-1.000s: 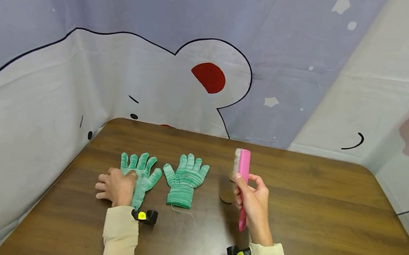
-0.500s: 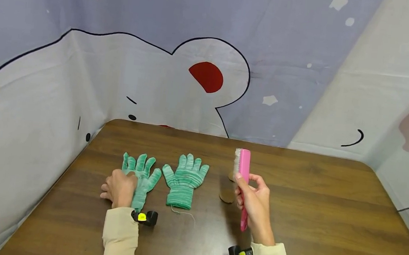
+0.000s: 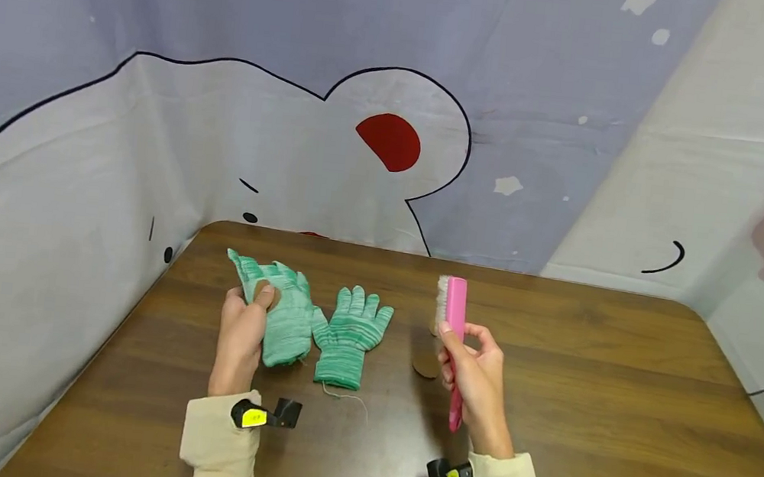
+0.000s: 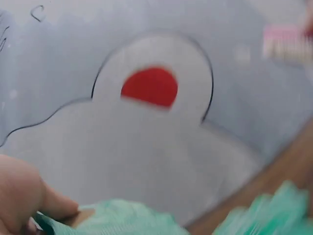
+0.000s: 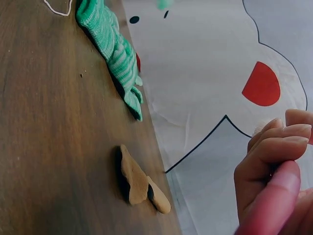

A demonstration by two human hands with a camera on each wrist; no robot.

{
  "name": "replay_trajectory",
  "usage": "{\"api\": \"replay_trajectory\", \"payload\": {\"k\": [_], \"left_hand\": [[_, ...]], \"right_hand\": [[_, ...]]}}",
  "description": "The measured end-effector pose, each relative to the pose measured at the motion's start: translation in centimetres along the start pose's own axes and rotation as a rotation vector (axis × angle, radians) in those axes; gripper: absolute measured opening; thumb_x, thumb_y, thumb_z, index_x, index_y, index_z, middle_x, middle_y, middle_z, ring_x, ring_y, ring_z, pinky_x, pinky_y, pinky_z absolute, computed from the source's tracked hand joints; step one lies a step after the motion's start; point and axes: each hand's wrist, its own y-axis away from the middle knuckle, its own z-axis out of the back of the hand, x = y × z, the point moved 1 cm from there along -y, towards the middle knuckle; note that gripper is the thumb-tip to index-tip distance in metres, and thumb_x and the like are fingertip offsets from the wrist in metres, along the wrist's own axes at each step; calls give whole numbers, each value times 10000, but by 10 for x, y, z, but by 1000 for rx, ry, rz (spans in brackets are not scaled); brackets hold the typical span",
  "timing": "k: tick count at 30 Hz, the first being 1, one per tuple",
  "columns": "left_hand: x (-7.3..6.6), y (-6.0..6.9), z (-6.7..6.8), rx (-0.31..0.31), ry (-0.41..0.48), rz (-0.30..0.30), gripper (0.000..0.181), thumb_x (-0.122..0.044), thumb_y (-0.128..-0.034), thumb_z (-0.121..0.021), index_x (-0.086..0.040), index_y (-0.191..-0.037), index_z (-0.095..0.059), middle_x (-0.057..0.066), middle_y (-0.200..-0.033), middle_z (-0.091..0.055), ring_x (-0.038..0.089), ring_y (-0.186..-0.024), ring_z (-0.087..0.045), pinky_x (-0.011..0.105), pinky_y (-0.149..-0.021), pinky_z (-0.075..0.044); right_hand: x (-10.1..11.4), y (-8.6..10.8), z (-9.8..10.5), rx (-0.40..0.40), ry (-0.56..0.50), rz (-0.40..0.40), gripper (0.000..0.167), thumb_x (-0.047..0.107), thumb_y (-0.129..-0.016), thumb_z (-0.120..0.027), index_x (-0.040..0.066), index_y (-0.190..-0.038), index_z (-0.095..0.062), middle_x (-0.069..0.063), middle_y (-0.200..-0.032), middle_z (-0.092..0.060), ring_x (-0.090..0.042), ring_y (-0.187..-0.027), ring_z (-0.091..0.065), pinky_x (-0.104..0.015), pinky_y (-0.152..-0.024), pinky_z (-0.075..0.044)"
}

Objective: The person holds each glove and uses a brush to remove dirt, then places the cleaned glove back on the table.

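My left hand [image 3: 240,336] grips a green-and-white knitted glove [image 3: 292,331] by its left side, thumb on top, lifted and partly folded over. A small brown patch [image 3: 274,299] shows by the thumb; I cannot tell whether it is loose or part of the glove. A second matching glove [image 3: 342,346] lies flat just to the right, fingers pointing away. My right hand [image 3: 484,383] holds a pink brush [image 3: 457,307] upright by its handle, its white bristles facing left. In the right wrist view the handle [image 5: 274,205] comes close to the camera.
Two thin brown pieces [image 5: 134,178] lie on the wooden table [image 3: 601,398], partly behind the right hand in the head view. A loose thread [image 3: 349,398] trails from the flat glove's cuff. A printed cloth [image 3: 267,135] hangs behind the table.
The left hand has taken hold of the left glove, turned and raised it off the table toward the right. The right hand and brush have stayed nearly still.
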Motion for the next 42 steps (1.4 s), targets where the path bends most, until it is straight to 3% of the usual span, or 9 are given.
{"api": "replay_trajectory", "payload": {"k": [4,8,13,16,21,25,31,37,42], "left_hand": [[2,5,-31,171,331,27,359,-143,-984,-415,11,-1305,-367,70,-1173,-481,158,-1086,-476,272,-927,-409],[8,13,-61,317,485,55,375,-201,-991,-411,46,-1272,-397,92,-1199,-491,182,-1155,-450,293,-968,-378],[15,22,-83,471,546,67,492,-277,-1019,-298,70,-1364,-253,97,-1451,-245,189,-1357,-169,334,-1094,-181],[19,25,-91,522,575,68,510,-286,-1024,-254,42,-1406,-169,74,-1512,-94,191,-1386,-46,339,-1109,-131],[22,27,-106,601,678,97,532,-351,-1018,-198,-53,-1453,-127,37,-1526,-76,186,-1393,-16,354,-1119,-100],[22,31,-116,681,721,151,549,-422,-1000,-160,-135,-1467,-123,20,-1515,-141,177,-1391,-58,367,-1122,-76],[23,36,-122,712,685,172,541,-410,-1002,-203,-141,-1466,-130,17,-1515,-142,184,-1392,-53,379,-1124,-52],[21,38,-121,743,631,98,536,-348,-1014,-218,-15,-1434,-213,55,-1497,-222,162,-1373,-143,366,-1122,-78],[21,41,-123,706,614,50,566,-350,-1011,-181,50,-1408,-232,87,-1490,-231,171,-1372,-151,355,-1120,-104]], "right_hand": [[0,1,-2,16,8,4,336,235,-853,-662,93,-1044,-425,4,-546,-502,-86,-399,-366,-203,-380,-311],[0,5,-4,9,7,28,345,240,-844,-673,90,-1041,-433,-2,-552,-507,-89,-403,-368,-205,-378,-307],[0,9,-12,32,15,95,327,225,-846,-673,82,-1047,-458,-14,-557,-508,-91,-399,-379,-202,-375,-315],[0,12,-18,71,33,150,311,196,-854,-662,63,-1055,-465,-28,-557,-502,-93,-394,-380,-194,-373,-314],[3,19,-31,149,45,200,312,148,-859,-652,29,-1076,-461,-53,-559,-494,-100,-387,-373,-196,-363,-301],[0,22,-41,144,17,218,327,125,-845,-666,29,-1083,-463,-66,-549,-501,-95,-366,-370,-193,-348,-297],[-9,19,-42,79,10,223,337,139,-826,-690,42,-1062,-469,-47,-529,-509,-87,-351,-368,-190,-338,-294],[-8,16,-38,73,12,215,325,141,-827,-690,47,-1053,-477,-41,-528,-509,-86,-350,-374,-190,-332,-289],[-6,18,-39,53,-6,249,333,136,-824,-692,33,-1052,-472,-32,-525,-507,-81,-349,-373,-185,-333,-297]]}}
